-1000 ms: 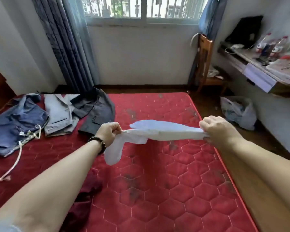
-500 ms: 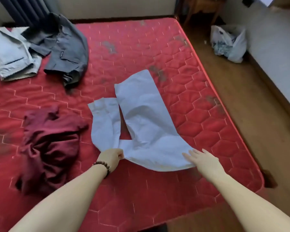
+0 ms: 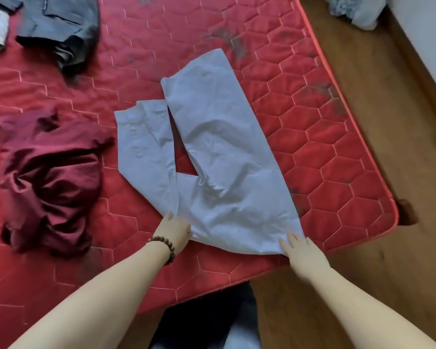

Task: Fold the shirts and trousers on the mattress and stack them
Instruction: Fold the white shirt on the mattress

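Red quilted mattress with hexagon stitching fills most of the view; wooden floor runs from 1 to 5 o'clock. Pale blue trousers lie spread flat at centre, legs toward 12 o'clock, the left leg folded short. A crumpled maroon garment lies at 9 o'clock, a dark grey garment at 11 o'clock, a plastic bag at 1 o'clock. No writing is legible. Left hand, beaded bracelet on its wrist, pinches the waistband's near-left corner. Right hand rests on the near-right corner, fingers straight.
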`<state>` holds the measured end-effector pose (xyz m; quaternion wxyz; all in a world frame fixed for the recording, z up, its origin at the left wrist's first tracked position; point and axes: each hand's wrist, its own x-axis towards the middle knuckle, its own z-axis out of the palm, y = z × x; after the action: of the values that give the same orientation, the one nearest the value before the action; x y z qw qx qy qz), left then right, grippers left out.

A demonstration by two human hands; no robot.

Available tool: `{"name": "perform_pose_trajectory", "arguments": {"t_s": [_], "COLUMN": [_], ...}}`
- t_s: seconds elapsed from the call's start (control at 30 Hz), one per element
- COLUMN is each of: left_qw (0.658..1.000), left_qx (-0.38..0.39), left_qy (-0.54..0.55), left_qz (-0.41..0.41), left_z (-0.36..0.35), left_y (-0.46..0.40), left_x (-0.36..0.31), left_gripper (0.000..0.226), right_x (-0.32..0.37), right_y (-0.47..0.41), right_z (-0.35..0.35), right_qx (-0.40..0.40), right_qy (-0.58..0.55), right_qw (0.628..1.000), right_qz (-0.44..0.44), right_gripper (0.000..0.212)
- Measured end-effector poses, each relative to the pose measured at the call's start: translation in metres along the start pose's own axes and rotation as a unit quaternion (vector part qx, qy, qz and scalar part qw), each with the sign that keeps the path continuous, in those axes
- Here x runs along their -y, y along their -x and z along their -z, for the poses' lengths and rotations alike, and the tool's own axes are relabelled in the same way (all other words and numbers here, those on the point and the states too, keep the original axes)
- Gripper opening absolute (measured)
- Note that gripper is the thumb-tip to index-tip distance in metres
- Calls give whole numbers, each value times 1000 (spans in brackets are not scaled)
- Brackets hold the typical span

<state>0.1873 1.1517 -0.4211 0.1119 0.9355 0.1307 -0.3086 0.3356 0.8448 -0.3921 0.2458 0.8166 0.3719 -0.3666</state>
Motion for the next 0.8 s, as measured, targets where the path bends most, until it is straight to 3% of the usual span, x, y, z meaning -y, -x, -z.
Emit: {"name": "perform_pose_trajectory", "arguments": {"t_s": [0.13, 0.23, 0.43, 0.67, 0.8], "left_qw": [992, 982, 981, 992, 986], "left_qx": [-101, -116, -103, -75, -90], "left_qy": [67, 148, 151, 98, 112], "left_qz": [-23, -28, -66, 7, 89], "left_z": [-13, -10, 4, 25, 43], "left_y": [-1, -12, -62, -126, -164], "left_x": [-21, -43, -72, -71, -64], "left_gripper": [38, 55, 61, 59, 58], "right_x": [12, 26, 57, 58, 43], "right_y": [-15, -36, -92, -166, -211], "right_z": [6, 22, 59, 92, 126], "right_qx": [-56, -99, -180, -187, -203], "right_qy": [-45, -60, -113, -88, -82], "right_qw": [997, 993, 973, 976, 973], "right_qz": [15, 32, 87, 72, 77], "right_gripper": [62, 61, 59, 62, 60]}}
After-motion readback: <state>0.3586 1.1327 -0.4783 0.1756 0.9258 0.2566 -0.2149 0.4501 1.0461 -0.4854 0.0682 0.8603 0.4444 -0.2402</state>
